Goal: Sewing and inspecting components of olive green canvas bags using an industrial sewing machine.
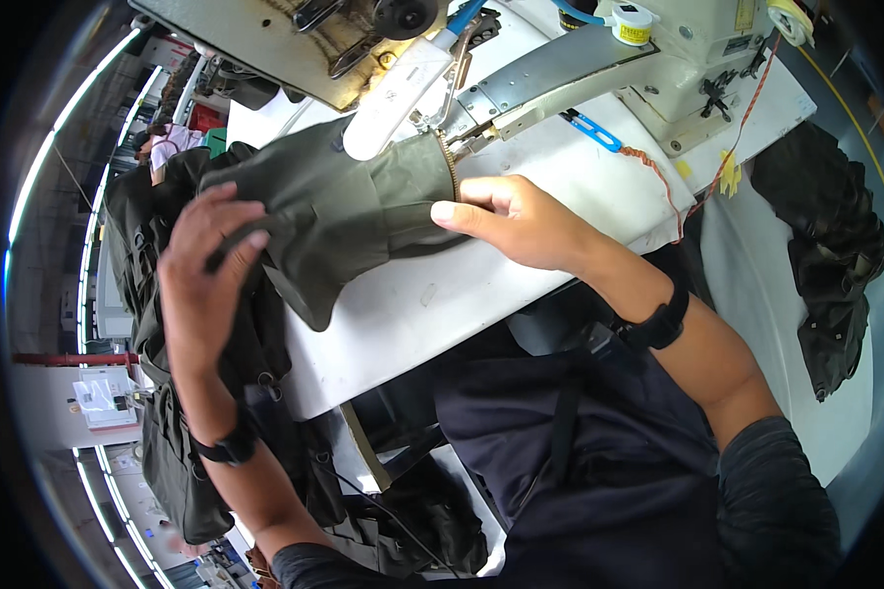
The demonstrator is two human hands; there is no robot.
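An olive-green garment piece (344,201) lies on the white sewing table (432,304), its zipper edge (449,167) under the needle area of the sewing machine (560,69). My left hand (206,270) grips the cloth at its left side, fingers curled into the fabric. My right hand (516,221) presses flat on the garment's right edge beside the zipper, thumb on the cloth. Both wrists carry black bands.
More olive-green cloth (172,461) hangs off the table's left side. A blue-handled tool (591,131) and an orange cord (678,191) lie on the table right of the machine. Dark garments (835,255) are piled at the right. A person (162,147) sits far back left.
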